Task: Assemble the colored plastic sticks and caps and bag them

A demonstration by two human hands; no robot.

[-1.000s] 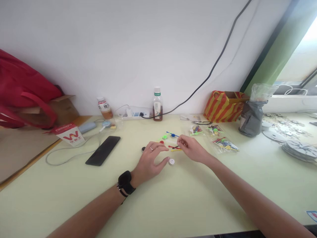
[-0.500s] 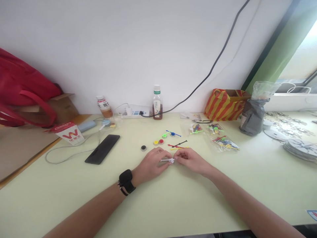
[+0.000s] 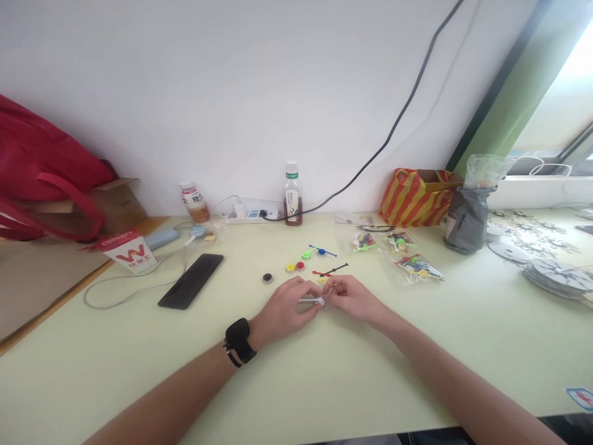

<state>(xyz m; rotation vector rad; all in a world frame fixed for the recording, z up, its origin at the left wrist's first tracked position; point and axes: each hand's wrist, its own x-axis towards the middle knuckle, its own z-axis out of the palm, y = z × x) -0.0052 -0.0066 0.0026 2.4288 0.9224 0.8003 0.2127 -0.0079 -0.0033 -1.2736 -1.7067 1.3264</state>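
A small white plastic spinner arrow (image 3: 307, 301) lies between the thumb and fingers of my left hand (image 3: 280, 314), its round hub facing right. My right hand (image 3: 354, 301) is pinched closed right beside that hub; whatever is between its fingertips is too small to make out. Just beyond my hands lie a black arrow (image 3: 340, 269), a red arrow (image 3: 319, 272) and a partly hidden yellow arrow (image 3: 321, 280). Further left sit small round pieces: black (image 3: 267, 278), yellow (image 3: 290, 267), red (image 3: 300, 266) and green (image 3: 306, 255). A blue arrow (image 3: 330, 251) rests by a blue round piece (image 3: 321, 252).
Clear bags (image 3: 417, 267) of coloured parts lie to the right, before a striped bag (image 3: 414, 201). Stacked grey discs (image 3: 558, 275) are at far right. On the left are a black phone-like slab (image 3: 191, 281), a cable and a red-white box (image 3: 130, 252). A bottle (image 3: 292, 198) stands by the wall.
The white arrow's hub has tilted slightly between my fingers, and my right fingertips have shifted a little upward beside it. The whole view has moved slightly.
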